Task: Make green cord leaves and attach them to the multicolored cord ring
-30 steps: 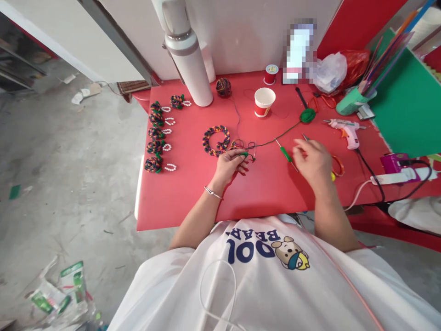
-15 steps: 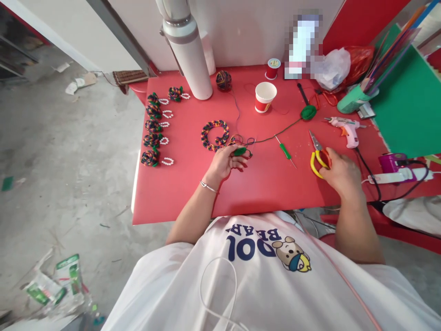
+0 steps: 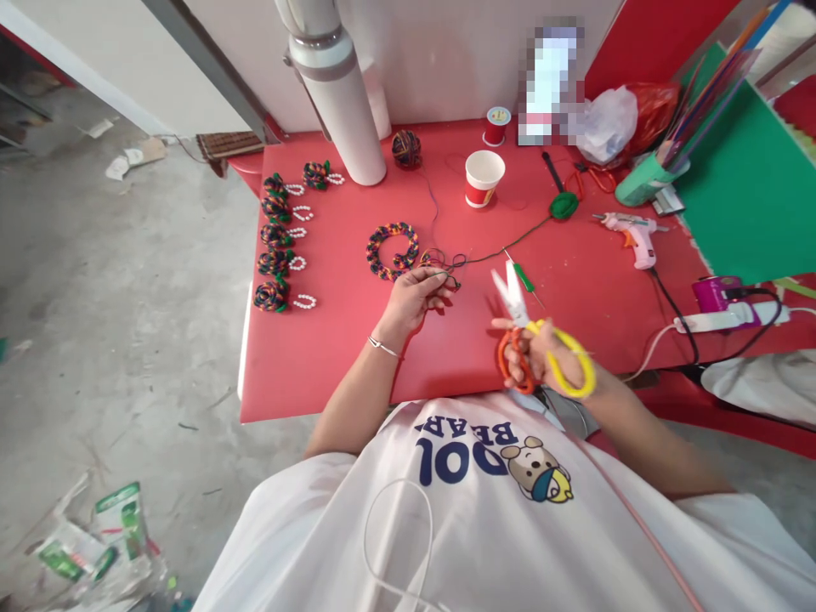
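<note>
Head view: red tabletop [image 3: 299, 365], two hands at work. One pair of scissors [image 3: 518, 308], lower right of centre, with one orange and one yellow handle loop; pale metal blades are parted and point to the upper left. The right hand [image 3: 539, 347] grasps it, fingers at the orange loop, yellow loop lying across the palm and wrist side. Blades are clear of the yarn.

Left hand [image 3: 417, 293], at centre: fingers pinched on the end of one dark green yarn [image 3: 494, 253]; whatever else lies within the grip is hidden. The strand is thin and nearly straight, running up and right to one green yarn ball [image 3: 563, 205]. One braided coil [image 3: 372, 250], orange, purple and dark, lies curled in a ring just beyond the left hand, with loose coloured loops beside it. One hook [image 3: 524, 279] with a green grip lies just beyond the blades.

Count, upper left: six yarn flowers [image 3: 271, 296], multicoloured with green edging, five in a column and one to its right; six white bead loops [image 3: 306, 306], one beside each flower.

Count, upper centre: one bottle [image 3: 348, 110], one multicoloured yarn ball [image 3: 406, 149], one paper cup [image 3: 484, 180], one red spool [image 3: 496, 127].

Right side: one pink glue gun [image 3: 636, 236], one green holder [image 3: 643, 180] of long sticks.
</note>
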Available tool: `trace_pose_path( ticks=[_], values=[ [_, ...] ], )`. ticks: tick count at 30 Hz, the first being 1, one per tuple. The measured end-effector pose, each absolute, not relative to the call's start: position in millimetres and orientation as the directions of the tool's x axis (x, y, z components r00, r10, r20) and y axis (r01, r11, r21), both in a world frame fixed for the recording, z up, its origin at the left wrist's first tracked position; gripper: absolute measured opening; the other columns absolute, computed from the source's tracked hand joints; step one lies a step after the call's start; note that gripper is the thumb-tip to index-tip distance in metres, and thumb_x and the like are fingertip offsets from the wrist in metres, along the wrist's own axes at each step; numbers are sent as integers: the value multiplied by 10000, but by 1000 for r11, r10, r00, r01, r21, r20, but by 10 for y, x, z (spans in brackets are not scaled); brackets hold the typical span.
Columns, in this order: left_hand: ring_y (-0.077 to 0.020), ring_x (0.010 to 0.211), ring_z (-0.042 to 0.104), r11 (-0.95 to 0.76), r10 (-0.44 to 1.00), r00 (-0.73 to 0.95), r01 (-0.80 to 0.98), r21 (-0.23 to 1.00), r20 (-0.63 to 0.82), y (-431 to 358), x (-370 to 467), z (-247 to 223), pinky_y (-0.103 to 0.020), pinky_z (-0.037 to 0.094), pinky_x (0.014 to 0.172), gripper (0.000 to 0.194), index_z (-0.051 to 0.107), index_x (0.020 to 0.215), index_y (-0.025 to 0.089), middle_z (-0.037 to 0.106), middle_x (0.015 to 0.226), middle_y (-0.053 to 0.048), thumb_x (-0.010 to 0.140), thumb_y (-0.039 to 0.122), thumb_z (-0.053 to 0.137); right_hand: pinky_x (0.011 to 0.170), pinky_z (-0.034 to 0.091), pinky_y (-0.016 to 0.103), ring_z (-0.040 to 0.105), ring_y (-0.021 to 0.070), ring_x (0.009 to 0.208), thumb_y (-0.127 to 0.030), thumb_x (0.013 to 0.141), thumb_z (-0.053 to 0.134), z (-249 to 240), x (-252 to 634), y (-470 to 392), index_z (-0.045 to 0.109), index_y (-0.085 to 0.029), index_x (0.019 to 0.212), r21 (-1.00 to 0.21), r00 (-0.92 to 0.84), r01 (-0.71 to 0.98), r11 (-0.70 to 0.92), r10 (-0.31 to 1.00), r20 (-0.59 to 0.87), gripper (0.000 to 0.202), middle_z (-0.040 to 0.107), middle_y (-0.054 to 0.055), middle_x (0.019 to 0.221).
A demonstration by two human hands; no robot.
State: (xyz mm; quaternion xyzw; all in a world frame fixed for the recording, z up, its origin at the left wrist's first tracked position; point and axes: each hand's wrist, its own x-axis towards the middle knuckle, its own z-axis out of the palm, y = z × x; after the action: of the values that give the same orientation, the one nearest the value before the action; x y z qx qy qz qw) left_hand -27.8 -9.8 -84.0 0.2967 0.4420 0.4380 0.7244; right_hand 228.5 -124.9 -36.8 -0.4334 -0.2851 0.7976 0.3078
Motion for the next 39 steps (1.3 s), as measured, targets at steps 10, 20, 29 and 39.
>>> trace_pose_path(
  ticks=[10,20,29,39],
  values=[
    [-71,445,530,364,931,199,-432,826,-306,-104,-229,-881,-194,356,391,352,674,797,158,680,629,-6,691,381,925,397,447,217,502,91,454,-723,926,653,-615,1818,-1097,598,-193,1336,-578,-401,-266,-772,633,-662,673,624,-32,717],
    [-113,515,616,356,929,262,-432,829,-262,-111,-223,-893,-221,482,434,463,646,859,178,712,685,-9,684,475,955,376,439,220,516,94,444,-723,916,663,-591,1705,-1044,609,-183,1296,-600,-408,-281,-749,659,-632,663,629,-35,716],
    [-112,622,688,368,915,323,-421,829,-242,-98,-240,-942,-226,579,598,467,669,819,159,736,740,-12,656,455,993,394,440,231,496,93,446,-726,881,707,-621,1644,-976,607,-231,1225,-656,-387,-279,-701,708,-591,611,601,-57,703],
    [-114,599,691,397,903,328,-390,831,-277,-93,-258,-974,-248,598,645,507,651,798,149,717,697,-6,621,462,1008,390,390,242,480,92,438,-818,851,664,-581,1608,-975,608,-233,1205,-760,-405,-241,-604,774,-487,686,576,-56,697]
  ],
)
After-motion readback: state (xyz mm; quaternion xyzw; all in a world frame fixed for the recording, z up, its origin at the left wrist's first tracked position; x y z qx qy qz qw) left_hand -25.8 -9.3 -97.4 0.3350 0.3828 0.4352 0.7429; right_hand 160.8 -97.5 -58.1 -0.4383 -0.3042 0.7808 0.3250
